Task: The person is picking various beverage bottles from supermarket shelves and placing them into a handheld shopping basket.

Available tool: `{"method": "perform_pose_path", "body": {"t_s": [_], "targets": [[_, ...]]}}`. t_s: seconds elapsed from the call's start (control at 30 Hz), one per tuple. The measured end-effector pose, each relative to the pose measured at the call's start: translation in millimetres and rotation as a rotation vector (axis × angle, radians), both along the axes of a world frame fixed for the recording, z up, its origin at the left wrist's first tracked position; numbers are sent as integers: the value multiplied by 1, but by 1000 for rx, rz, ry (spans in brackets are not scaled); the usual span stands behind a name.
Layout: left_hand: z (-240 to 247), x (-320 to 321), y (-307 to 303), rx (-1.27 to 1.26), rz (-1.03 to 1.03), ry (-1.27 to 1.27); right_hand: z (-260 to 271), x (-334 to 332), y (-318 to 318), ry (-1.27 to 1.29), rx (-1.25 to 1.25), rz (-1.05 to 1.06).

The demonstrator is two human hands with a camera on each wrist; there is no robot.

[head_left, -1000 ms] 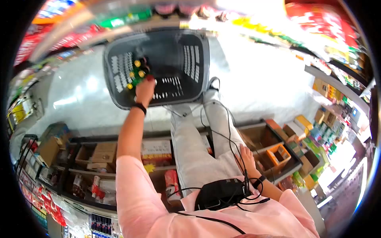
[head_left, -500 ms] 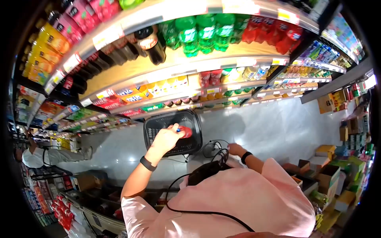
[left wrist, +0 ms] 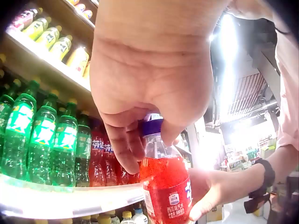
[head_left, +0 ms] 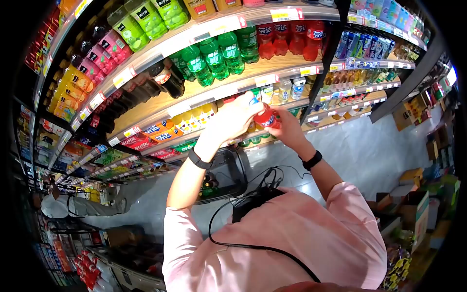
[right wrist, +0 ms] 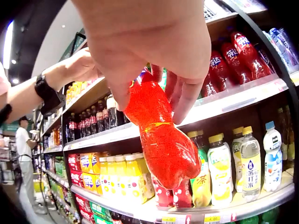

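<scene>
Both hands hold one red soda bottle [head_left: 266, 117] in front of the shelves. My left hand [head_left: 226, 124] pinches it at the purple cap [left wrist: 152, 127], with fingers and thumb on either side in the left wrist view. Round the body of the bottle curl the fingers of my right hand [head_left: 290, 129]. The bottle's rounded base points away from the palm in the right wrist view. Behind it, on the upper shelf, stand green soda bottles [head_left: 214, 58] and a row of red soda bottles [head_left: 294, 39].
Below the arms, a dark basket [head_left: 238, 170] with several bottles inside sits on the floor. Shelf edges with price tags [head_left: 265, 79] run across the front. Cables [head_left: 272, 175] hang at my waist. Cardboard boxes [head_left: 413, 204] lie at the right; another person [head_left: 53, 207] is far left.
My left hand has lifted the red soda bottle out of the basket and up to shelf height. My right hand has risen from near my leg and taken hold of it. The head view has tilted up.
</scene>
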State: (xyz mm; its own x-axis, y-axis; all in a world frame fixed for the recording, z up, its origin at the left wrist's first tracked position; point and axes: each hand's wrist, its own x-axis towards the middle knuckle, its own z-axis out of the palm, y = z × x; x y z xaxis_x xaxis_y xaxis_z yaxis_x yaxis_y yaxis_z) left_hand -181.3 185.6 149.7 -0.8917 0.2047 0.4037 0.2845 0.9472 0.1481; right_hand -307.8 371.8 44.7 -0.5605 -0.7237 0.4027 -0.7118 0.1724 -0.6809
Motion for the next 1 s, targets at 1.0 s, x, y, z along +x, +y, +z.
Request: {"method": "perform_pose_path", "body": {"t_s": [1.0], "targets": [[-366, 245, 7, 1324, 821, -300, 110, -232, -84, -161, -225, -413]]}}
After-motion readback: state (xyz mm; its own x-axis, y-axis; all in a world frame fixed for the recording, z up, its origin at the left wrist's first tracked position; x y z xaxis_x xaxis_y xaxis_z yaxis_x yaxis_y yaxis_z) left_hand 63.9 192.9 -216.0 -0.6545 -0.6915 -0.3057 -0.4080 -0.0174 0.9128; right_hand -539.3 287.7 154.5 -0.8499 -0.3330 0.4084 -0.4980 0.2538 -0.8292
